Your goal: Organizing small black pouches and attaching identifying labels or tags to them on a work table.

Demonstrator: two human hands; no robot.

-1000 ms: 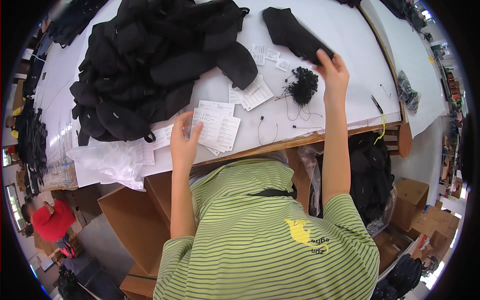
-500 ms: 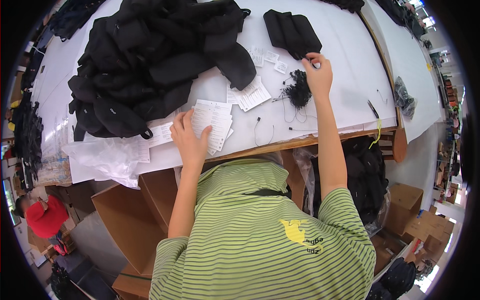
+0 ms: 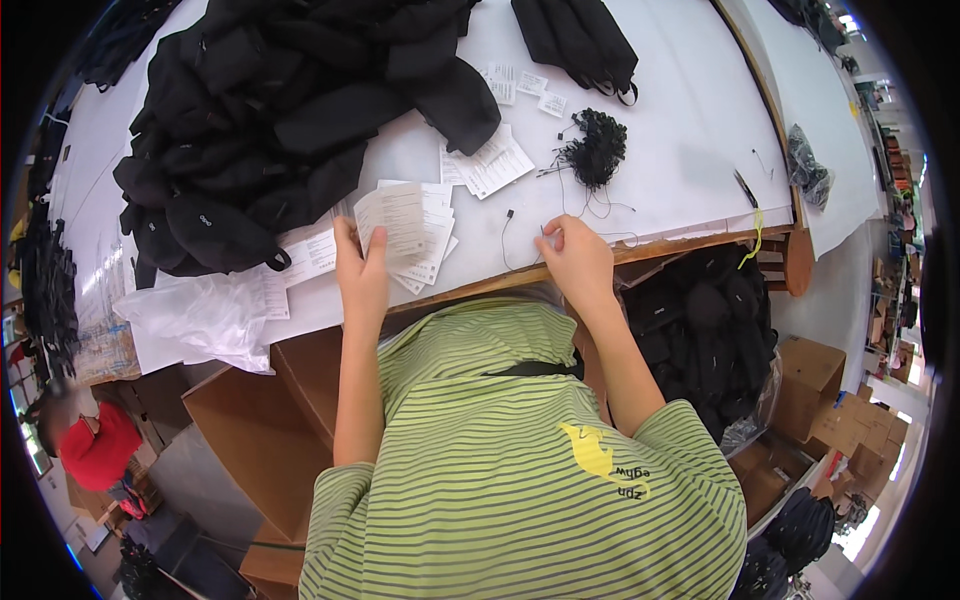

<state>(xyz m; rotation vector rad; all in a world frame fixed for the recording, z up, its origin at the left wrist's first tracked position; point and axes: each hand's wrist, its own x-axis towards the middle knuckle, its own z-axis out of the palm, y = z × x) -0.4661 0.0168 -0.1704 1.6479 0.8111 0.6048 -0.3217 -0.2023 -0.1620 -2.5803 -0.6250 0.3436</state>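
Observation:
My left hand point(image 3: 362, 275) grips a white printed card point(image 3: 392, 222) between thumb and fingers, tilted up over a loose stack of similar cards point(image 3: 434, 245) at the table's near edge. My right hand point(image 3: 578, 262) is closed in a pinch just above the table edge, on what looks like a thin black tag string, mostly hidden by the fingers. Left of it lies a single black string point(image 3: 506, 235) with a small dark end. Farther back is a tangled bunch of black strings point(image 3: 597, 148).
Black fabric bags form a large pile point(image 3: 270, 120) at the left; more folded black bags point(image 3: 578, 45) lie at the back. Small white labels point(image 3: 530, 84), a clear plastic bag point(image 3: 200, 318) and snips point(image 3: 745, 188) rest on the white table. Below stands an open carton point(image 3: 250, 430).
My right hand has come away from the black bags at the back to the table's near edge, now pinching. My left hand has lifted a card off the stack.

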